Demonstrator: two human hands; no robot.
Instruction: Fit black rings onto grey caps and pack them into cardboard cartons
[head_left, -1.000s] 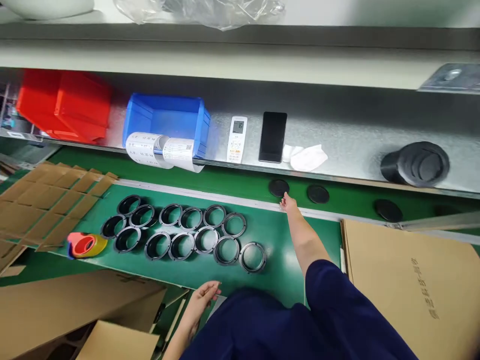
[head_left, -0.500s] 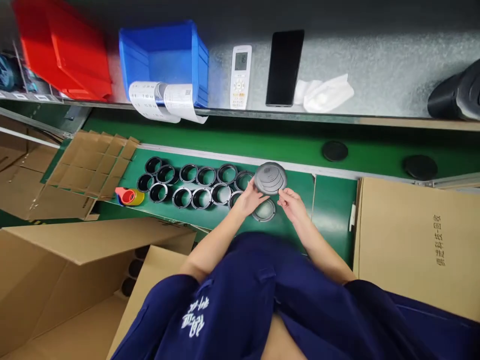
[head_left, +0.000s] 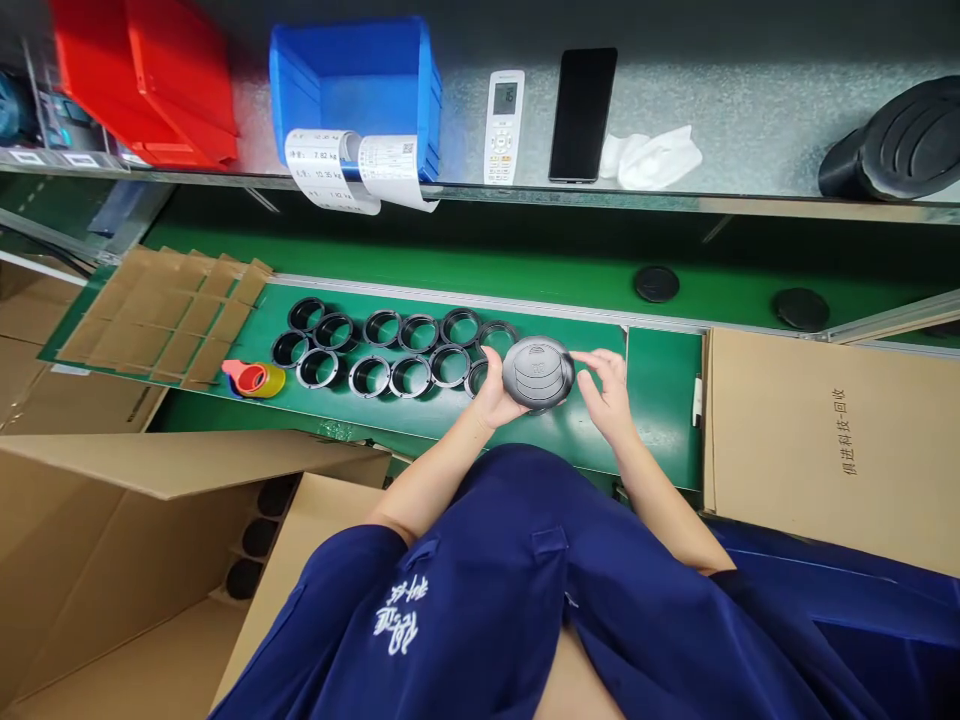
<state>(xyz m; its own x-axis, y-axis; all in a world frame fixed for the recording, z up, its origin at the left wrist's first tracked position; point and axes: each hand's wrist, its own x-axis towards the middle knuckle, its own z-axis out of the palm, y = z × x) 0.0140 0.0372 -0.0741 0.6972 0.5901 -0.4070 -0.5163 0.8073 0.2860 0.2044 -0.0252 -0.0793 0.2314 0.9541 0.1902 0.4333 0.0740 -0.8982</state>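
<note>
My left hand [head_left: 496,393] grips a round dark grey cap [head_left: 538,375] by its left edge, thumb up along the rim. The cap's face, with curved ridges and a small grille-like patch, is turned up towards me. At the cap's right edge is my right hand [head_left: 609,392], fingers apart, index fingertip at or close to the rim. Several black open rings [head_left: 411,377] stand in two rows on the green bench [head_left: 660,420], left of the cap. One ring is partly hidden behind my left hand.
A tape roll in a red holder [head_left: 255,380] and cardboard dividers [head_left: 161,315] lie on the left. A closed carton [head_left: 832,450] is at right, an open carton [head_left: 112,560] at lower left. Above, the shelf [head_left: 735,130] holds bins, a remote [head_left: 504,128] and a phone [head_left: 583,115].
The cap has come down and nearer to me, over the ring in front of me. My right hand has let go of its lower edge and spread its fingers at the right side.
</note>
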